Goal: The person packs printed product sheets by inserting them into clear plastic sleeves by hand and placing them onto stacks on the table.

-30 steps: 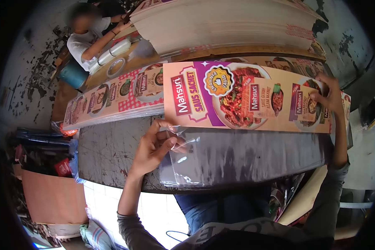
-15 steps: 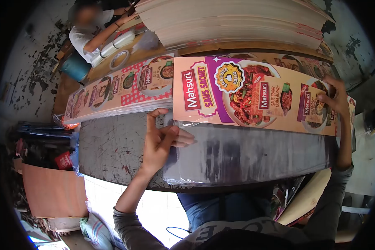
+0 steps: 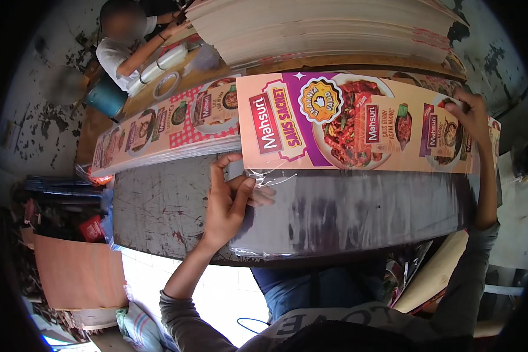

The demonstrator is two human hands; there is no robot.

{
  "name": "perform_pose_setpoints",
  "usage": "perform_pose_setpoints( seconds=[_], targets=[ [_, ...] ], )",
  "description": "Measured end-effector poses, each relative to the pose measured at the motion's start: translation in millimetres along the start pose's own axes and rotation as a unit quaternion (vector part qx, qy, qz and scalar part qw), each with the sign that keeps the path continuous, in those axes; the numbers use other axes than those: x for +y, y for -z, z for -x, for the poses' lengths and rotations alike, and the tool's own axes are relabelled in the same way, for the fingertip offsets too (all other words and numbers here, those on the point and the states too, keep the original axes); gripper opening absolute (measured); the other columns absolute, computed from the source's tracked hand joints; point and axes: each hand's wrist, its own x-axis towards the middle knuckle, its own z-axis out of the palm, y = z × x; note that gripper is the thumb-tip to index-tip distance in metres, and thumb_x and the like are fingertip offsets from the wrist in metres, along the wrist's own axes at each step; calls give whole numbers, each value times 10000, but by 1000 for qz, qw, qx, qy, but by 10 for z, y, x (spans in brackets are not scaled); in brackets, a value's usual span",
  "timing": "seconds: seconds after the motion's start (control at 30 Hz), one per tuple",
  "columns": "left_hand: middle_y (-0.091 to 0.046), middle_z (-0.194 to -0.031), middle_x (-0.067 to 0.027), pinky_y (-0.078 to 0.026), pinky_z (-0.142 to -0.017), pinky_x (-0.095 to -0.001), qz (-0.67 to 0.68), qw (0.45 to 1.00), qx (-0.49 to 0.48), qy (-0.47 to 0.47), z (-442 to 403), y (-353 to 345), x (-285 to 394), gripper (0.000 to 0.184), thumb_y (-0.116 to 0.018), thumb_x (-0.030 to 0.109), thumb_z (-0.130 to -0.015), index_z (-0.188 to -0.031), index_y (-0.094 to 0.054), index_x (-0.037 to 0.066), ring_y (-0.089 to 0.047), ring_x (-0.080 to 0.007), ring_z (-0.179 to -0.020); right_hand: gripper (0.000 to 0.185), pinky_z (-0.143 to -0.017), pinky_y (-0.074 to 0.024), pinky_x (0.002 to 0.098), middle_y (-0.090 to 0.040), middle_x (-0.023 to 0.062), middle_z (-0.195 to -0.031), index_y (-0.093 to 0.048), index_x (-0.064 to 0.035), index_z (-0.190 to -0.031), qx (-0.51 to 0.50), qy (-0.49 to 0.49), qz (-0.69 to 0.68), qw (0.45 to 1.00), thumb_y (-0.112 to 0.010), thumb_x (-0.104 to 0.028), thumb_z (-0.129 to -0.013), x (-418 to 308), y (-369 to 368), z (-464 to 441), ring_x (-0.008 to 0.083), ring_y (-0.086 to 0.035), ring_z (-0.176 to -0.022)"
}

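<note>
A long printed card (image 3: 346, 129) with food pictures lies across the upper edge of a pile of clear plastic sleeves (image 3: 358, 214). My left hand (image 3: 226, 202) is at the sleeves' upper left corner, pinching the clear film between thumb and fingers just below the card's lower left corner. At the card's right end, my right hand (image 3: 472, 114) grips its upper edge, thumb on the printed face. Left of the card rests a stack of similar printed cards (image 3: 170, 126).
Behind the card rises a tall stack of boards (image 3: 328, 35). At the upper left a person (image 3: 126, 50) works near a tape roll (image 3: 167, 85) and a teal container (image 3: 106, 95). The scratched grey table (image 3: 158, 205) ends near my body.
The card has moved slightly right and up over the sleeves. My left hand let its fingers spread half a second ago and now pinches the film again.
</note>
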Motion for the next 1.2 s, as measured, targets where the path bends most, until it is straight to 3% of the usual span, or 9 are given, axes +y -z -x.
perform_pose_setpoints(
  seconds=[0.3,0.37,0.5,0.57,0.67,0.8,0.97,1.03,1.2],
  targets=[
    [-635,-824,-167,-508,-583,-229,7,999,41,-21,18,40,-76,304,-371,160,-936,-1151,-315,-48,-647,-195,-685,310,-569,-350,271,-466,32,-633,-555,14,-751,-3,23,-24,999,-700,-255,-698,-106,-18,110,108,-424,-631],
    [-633,-813,-143,-487,-561,-211,26,998,53,-8,27,60,-75,282,-369,186,-937,-1135,-340,-13,-641,-173,-666,444,-505,-309,274,-421,17,-611,-479,4,-717,-77,8,40,996,-715,-370,-679,-123,-66,145,96,-365,-588],
    [-622,-795,-119,-457,-480,-179,49,994,98,6,19,74,-101,250,-362,216,-940,-1125,-338,49,-626,-142,-593,432,-583,-409,298,-555,82,-659,-575,-14,-889,-79,64,-74,992,-706,-367,-676,-327,-312,234,160,-534,-615],
    [-585,-709,-77,-376,-359,-160,37,989,144,3,5,20,-119,267,-365,217,-941,-1141,-341,40,-558,-93,-458,482,-546,-415,317,-561,91,-641,-569,-17,-917,-120,11,-83,989,-669,-435,-698,-521,-388,251,186,-547,-565],
    [-492,-608,-30,-290,-283,-166,-39,980,195,-24,26,32,-131,300,-373,225,-941,-1167,-340,31,-425,-54,-352,487,-521,-418,337,-565,111,-638,-572,-4,-833,-76,0,-21,997,-626,-477,-731,-726,-538,257,228,-552,-545],
    [-446,-573,-4,-242,-303,-172,-38,978,197,-59,7,34,-148,288,-375,146,-939,-1187,-324,8,-344,-19,-351,525,-493,-415,355,-533,129,-568,-533,-21,-675,-47,21,49,997,-590,-539,-736,-679,-559,108,268,-542,-511],
    [-451,-572,-12,-250,-290,-168,-53,981,181,-51,9,17,-114,293,-367,132,-939,-1192,-323,-8,-345,-23,-334,543,-478,-403,364,-490,125,-504,-505,-33,-625,-31,42,54,997,-591,-560,-725,-619,-537,67,268,-506,-460],
    [-468,-573,-21,-256,-283,-171,-47,979,192,-43,21,-4,-104,295,-367,127,-938,-1190,-321,-17,-351,-27,-328,453,-456,-356,317,-461,112,-518,-480,-26,-645,-24,55,32,998,-655,-435,-725,-588,-523,74,243,-450,-450],
    [-476,-574,-22,-262,-274,-175,-78,979,184,-42,18,6,-108,341,-378,149,-935,-1224,-315,-21,-371,-27,-348,489,-479,-355,344,-471,121,-539,-488,-23,-633,-44,71,45,995,-644,-479,-713,-619,-475,-110,244,-468,-477]
  ],
)
